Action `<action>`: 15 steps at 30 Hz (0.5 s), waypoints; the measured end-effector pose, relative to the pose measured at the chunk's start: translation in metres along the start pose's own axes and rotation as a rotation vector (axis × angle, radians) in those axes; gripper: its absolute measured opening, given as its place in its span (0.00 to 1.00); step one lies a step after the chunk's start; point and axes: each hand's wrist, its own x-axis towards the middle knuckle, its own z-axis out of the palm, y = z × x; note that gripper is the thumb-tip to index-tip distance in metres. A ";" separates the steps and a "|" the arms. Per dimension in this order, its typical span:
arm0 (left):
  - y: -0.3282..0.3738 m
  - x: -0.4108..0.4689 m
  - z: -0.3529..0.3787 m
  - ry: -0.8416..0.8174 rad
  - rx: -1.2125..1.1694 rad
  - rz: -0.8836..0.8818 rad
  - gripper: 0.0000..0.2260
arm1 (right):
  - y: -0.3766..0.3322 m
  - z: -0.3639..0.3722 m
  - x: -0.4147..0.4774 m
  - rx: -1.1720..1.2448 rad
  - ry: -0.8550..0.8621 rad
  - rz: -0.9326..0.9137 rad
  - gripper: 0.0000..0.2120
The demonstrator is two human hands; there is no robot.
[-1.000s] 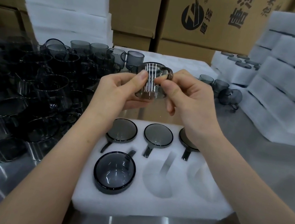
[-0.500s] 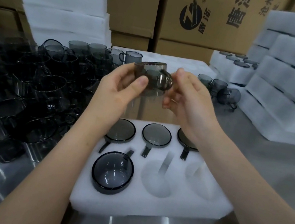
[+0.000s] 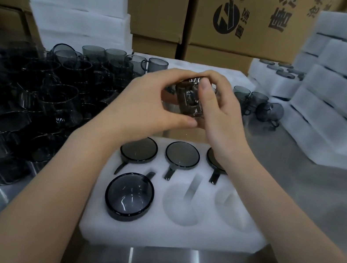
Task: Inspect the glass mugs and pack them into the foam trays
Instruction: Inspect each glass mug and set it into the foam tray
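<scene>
Head view: left hand [image 3: 150, 101] and right hand [image 3: 219, 116] both gripped one smoky glass mug [image 3: 189, 97] above the foam tray [image 3: 172, 240] on the counter [image 3: 317, 203], fingers hiding most of it. Four packed mugs [image 3: 129, 195] sat in the tray; the right wrist [image 3: 227, 161] covered part of one. At left, loose mugs [image 3: 35, 93] blurred together.

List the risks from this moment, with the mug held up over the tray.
1. The mug, gripped by the left hand and right hand above the foam tray, could slip and strike the packed mugs below.
2. The left forearm passes close to the crowded loose mugs; a sideways sweep might knock some together.
3. If the handle misses the slot of an empty pocket, forcing it could chip the glass.
</scene>
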 end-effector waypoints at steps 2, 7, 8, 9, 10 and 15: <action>0.006 0.003 0.009 0.056 0.098 0.005 0.26 | 0.001 -0.002 0.001 -0.030 0.043 -0.028 0.09; 0.000 0.007 0.012 0.059 0.053 0.047 0.21 | 0.002 -0.006 0.002 0.157 0.108 0.130 0.11; -0.003 0.007 0.011 0.056 0.033 0.058 0.21 | 0.002 -0.006 0.002 0.177 0.111 0.130 0.11; -0.005 0.007 0.010 0.055 0.012 0.069 0.21 | 0.002 -0.006 0.003 0.195 0.119 0.133 0.11; -0.008 0.006 0.010 0.056 -0.012 0.077 0.21 | 0.003 -0.006 0.003 0.215 0.129 0.144 0.11; -0.020 0.001 0.015 0.075 -0.115 0.104 0.27 | 0.007 -0.010 0.008 0.325 0.178 0.288 0.12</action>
